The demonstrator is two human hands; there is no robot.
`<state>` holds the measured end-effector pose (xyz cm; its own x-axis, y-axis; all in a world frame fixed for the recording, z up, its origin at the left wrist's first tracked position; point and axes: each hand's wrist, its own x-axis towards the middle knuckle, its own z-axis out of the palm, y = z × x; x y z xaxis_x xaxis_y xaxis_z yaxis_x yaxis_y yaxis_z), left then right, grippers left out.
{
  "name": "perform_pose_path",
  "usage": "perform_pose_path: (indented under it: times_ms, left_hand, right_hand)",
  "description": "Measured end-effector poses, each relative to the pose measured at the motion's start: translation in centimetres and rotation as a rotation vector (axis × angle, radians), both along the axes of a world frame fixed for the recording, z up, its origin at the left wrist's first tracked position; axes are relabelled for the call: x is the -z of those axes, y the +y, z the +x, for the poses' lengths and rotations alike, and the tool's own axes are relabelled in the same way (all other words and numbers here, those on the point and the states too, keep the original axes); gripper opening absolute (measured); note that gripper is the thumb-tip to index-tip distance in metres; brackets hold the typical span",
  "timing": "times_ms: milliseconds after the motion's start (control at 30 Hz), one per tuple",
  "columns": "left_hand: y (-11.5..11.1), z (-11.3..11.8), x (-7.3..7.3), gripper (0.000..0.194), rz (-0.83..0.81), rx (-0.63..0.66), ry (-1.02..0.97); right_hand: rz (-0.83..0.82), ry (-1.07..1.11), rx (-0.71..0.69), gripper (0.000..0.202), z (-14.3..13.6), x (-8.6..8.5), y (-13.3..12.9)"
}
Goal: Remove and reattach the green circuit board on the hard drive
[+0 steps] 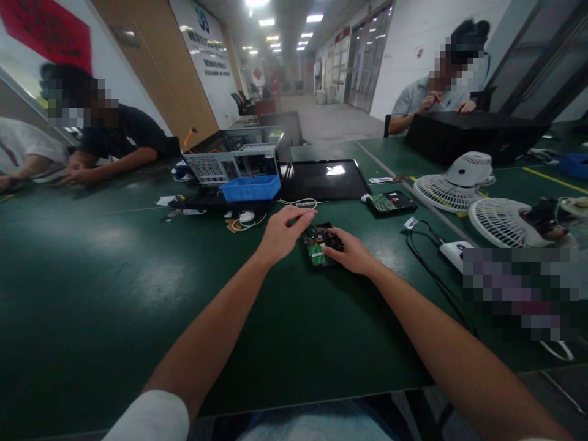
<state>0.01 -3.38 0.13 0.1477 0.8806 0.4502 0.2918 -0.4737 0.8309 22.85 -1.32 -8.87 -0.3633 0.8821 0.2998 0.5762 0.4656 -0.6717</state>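
A black hard drive (pixel 325 260) with a green circuit board on its upper face lies on the table in front of me. My right hand (pixel 353 252) grips its right side, thumb over the board and fingers along the far edge. Just above its left edge is my left hand (pixel 283 234), thumb and fingers brought together in a pinch; whatever may be between them is too small to make out. Farther right rests a second hard drive (pixel 390 203), also board side up, touched by neither hand.
Behind my hands stand a blue plastic tray (pixel 251 188), an opened computer case (pixel 229 162) and a flat black panel (pixel 328 180). White fan parts (pixel 445 190) and a power strip (pixel 457 252) with cables lie right. Co-workers sit left and at the far right, beside a black case (pixel 473 135).
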Motion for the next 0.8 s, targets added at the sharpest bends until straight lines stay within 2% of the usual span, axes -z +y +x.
perform_pose_path:
  times_ms: [200, 333, 433, 600, 800]
  left_hand:
    - [0.1, 0.2, -0.5, 0.028, -0.434, 0.223, -0.424]
    - [0.1, 1.0, -0.6, 0.023, -0.522, 0.243, -0.55]
    - [0.6, 1.7, -0.6, 0.024, -0.53, 0.251, -0.52]
    - [1.8, 2.5, -1.4, 0.024, -0.49, 0.227, -0.326]
    - [2.2, 1.9, -2.7, 0.019, -0.494, 0.242, -0.158]
  right_hand:
    - [-0.001, 0.067, 0.0, 0.047, -0.7, -0.4, -0.2]
    - [-0.004, 0.08, 0.001, 0.046, -0.8, -0.4, 0.0]
    - [-0.016, 0.086, 0.012, 0.048, -0.8, -0.4, 0.0]
    - [-0.028, 0.083, 0.033, 0.049, -0.7, -0.5, -0.3]
    - [-0.032, 0.082, 0.031, 0.048, -0.7, -0.6, -0.4]
